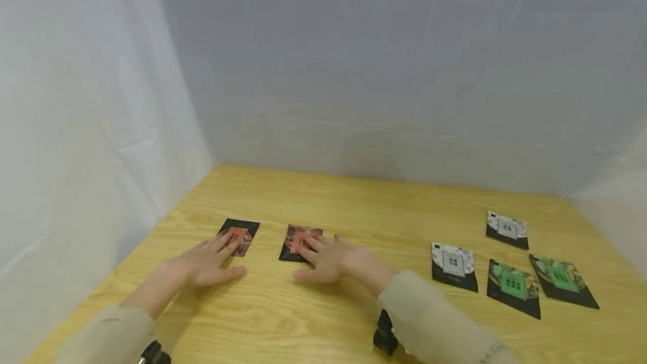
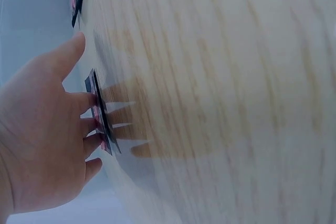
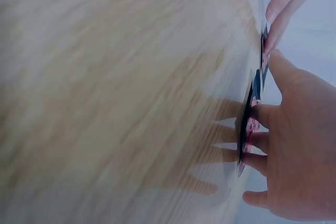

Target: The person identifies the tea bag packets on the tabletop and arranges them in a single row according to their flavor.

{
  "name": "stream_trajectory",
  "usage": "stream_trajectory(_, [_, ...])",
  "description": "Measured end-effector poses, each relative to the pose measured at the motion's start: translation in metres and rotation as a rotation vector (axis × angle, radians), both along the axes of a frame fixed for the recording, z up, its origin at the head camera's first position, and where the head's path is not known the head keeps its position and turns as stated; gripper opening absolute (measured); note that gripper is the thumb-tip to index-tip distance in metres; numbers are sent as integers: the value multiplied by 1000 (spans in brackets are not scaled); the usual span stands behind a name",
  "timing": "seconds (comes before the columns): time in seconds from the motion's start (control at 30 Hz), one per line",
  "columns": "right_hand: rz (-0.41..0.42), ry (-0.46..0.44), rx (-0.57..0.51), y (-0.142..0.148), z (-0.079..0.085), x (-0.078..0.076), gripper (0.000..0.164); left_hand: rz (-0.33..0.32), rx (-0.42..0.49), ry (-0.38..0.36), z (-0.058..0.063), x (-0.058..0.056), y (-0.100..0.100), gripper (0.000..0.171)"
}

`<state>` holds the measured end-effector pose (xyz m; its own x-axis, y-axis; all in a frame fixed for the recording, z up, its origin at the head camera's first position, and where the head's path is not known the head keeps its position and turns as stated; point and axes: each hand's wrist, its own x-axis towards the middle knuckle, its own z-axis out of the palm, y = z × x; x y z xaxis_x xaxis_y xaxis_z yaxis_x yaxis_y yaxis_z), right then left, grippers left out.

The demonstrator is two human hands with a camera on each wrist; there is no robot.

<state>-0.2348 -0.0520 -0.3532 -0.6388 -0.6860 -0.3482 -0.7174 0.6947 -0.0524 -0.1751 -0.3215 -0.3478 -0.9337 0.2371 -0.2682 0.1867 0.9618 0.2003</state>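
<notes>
My left hand (image 1: 212, 262) rests its fingertips on a flat black packet with a red label (image 1: 245, 243) at the left of the table. To its right, my right hand (image 1: 328, 260) touches a second red-labelled packet (image 1: 290, 240) with its fingers spread. Both packets lie flat on the wood, partly covered by fingers. In the left wrist view, straight fingers of the left hand (image 2: 47, 114) meet the thin packet (image 2: 102, 114) from above. The right wrist view has the right hand (image 3: 304, 145) pressing its packet (image 3: 251, 124) the same way.
Toward the table's right side lie two white-labelled packets, one nearer (image 1: 453, 264) and one farther back (image 1: 507, 229). Beside them are two green-labelled packets, one left (image 1: 514, 285) and one right (image 1: 562, 278). White sheeting (image 1: 323, 72) surrounds the wooden table (image 1: 283, 319).
</notes>
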Motion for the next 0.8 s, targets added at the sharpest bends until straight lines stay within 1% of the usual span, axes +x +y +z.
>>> stream_trajectory(0.17, [3,28,0,-11,-1,1,72,0,-10,15,-1,-1,1,83])
stream_trajectory(0.4, [-24,28,9,-20,-2,5,71,5,-18,4,-1,-1,2,82])
stream_trajectory(0.63, [-24,42,18,-22,-2,6,68,-6,5,5,-2,-2,2,83])
stream_trajectory(0.8, [-21,52,22,-21,-1,4,67,-4,-11,4,-5,-3,0,85])
